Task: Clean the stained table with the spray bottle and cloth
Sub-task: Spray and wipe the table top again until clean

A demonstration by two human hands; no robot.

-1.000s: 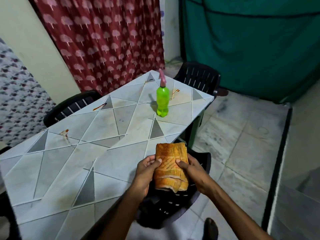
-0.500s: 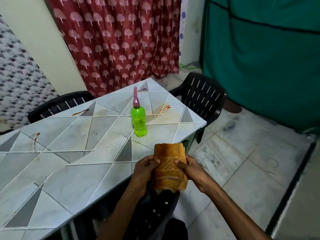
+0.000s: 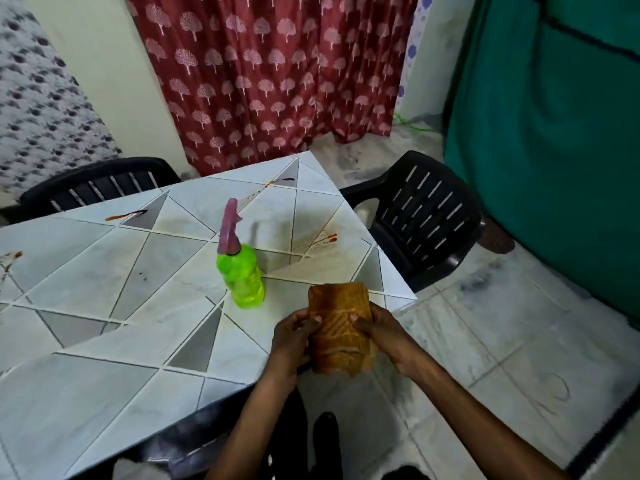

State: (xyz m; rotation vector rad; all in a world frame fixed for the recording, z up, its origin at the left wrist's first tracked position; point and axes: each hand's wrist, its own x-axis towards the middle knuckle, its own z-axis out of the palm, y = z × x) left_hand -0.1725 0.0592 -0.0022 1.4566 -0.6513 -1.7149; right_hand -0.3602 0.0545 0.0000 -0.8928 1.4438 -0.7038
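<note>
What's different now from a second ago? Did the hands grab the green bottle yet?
Not yet. The person has moved along the table, so the cloth, gripped by the left hand and right hand, is now much nearer the bottle. Nothing was picked up or let go. The bottle stands in its same spot and the stains are unwiped.

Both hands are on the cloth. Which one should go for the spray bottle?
Left, probably. The spray bottle stands left of the cloth, nearer the left hand; the right hand would have to cross over.
</note>
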